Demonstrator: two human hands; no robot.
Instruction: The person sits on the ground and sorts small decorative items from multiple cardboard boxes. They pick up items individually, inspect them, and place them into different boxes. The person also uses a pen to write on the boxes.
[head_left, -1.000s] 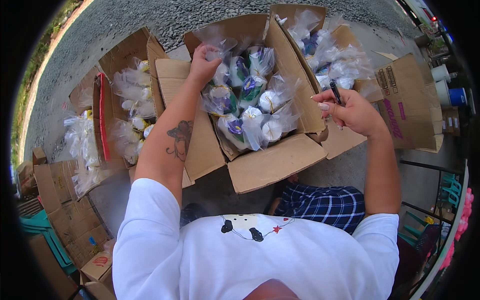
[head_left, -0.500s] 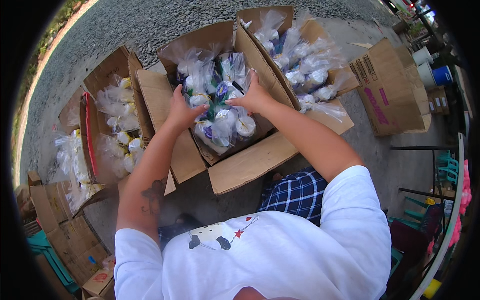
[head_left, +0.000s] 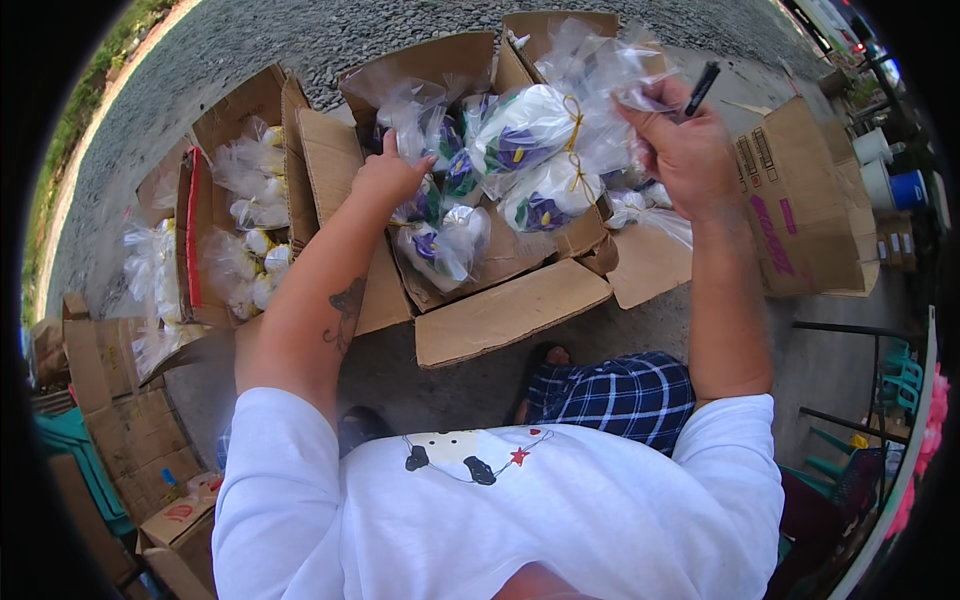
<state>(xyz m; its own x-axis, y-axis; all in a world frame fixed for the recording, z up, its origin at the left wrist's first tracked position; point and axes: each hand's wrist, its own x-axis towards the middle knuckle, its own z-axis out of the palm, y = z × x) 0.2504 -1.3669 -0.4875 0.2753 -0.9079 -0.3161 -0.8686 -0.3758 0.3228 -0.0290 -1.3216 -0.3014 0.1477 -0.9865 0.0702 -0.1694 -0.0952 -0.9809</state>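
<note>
My right hand [head_left: 680, 150] is closed around the gathered clear tops of two plastic bags. Each bag [head_left: 520, 135] has a gold twist tie and holds something white with purple and green flower shapes. A black marker pen [head_left: 703, 88] also sticks up from this hand. The two bags hang tilted over the right side of the middle cardboard box [head_left: 510, 330]. My left hand [head_left: 395, 178] is at the left part of that box, thumb and fingers apart, against other bags [head_left: 445, 245] of the same kind. Some of its fingers are hidden by plastic.
To the left stand open boxes [head_left: 290, 160] with yellow-and-white bagged items [head_left: 262, 245]. Another open box [head_left: 555, 22] of bags is behind my right hand. A tall carton [head_left: 800, 200] stands farther right, near buckets [head_left: 905, 190]. Gravel [head_left: 400, 30] lies beyond.
My right hand has lifted two bags up and to the right out of the middle box. My left hand has stayed over the box's left side. The view has shifted slightly.
</note>
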